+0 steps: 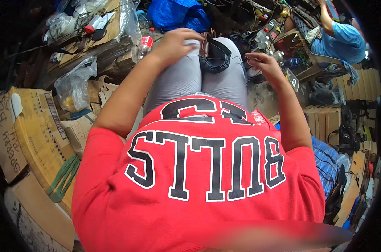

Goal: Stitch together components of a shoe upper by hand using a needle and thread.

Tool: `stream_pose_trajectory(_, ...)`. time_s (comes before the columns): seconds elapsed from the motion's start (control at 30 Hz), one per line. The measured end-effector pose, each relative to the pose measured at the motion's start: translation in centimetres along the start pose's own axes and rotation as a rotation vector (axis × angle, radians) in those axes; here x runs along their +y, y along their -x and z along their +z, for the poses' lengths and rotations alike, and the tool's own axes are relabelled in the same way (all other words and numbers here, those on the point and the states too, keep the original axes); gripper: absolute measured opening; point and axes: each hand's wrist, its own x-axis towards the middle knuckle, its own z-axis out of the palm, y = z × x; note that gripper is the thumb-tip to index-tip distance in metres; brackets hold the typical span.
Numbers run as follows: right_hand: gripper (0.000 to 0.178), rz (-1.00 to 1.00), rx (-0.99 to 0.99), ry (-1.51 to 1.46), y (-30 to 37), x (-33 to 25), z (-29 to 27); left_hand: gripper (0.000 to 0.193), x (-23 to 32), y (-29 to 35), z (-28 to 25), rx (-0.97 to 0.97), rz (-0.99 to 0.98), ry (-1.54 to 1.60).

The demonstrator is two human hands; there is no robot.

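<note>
A black shoe (216,59) with a brown part (205,45) is wedged between my grey-trousered knees, its opening toward me. A thin dark thread (236,56) runs out from it on both sides. My left hand (178,45) is over my left knee, fingers bent toward the brown part; the thread comes out near its palm. Right of the shoe and apart from it, my right hand (264,65) has its fingers drawn together at the thread's other end. Fine detail at both fingertips is too small to make out.
A bottle with a red label (146,42) stands beyond my left forearm. Cardboard boxes (41,126) and a clear plastic bag (76,84) are at the left. A blue plastic sheet (173,14) lies ahead. At the far right a person in blue (342,42) sits by a wooden frame (312,71).
</note>
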Motion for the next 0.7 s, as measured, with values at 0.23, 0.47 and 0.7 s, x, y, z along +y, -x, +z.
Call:
stream_pose_trajectory(0.23,0.012,-0.121,-0.045,-0.062,-3.9,0.5,2.4,0.021,2.6,-6.6,5.6,-0.471,0.024,0.048)
stream_pose_trajectory(0.47,0.014,-0.191,-0.195,-0.022,-4.9,0.1,1.8,0.021,0.6,-7.4,6.3,-0.687,-0.243,0.414)
stream_pose_trajectory(0.7,0.015,-0.198,-0.299,-0.167,-6.2,1.2,3.2,0.021,-0.3,-5.8,6.4,-0.596,-0.325,0.552)
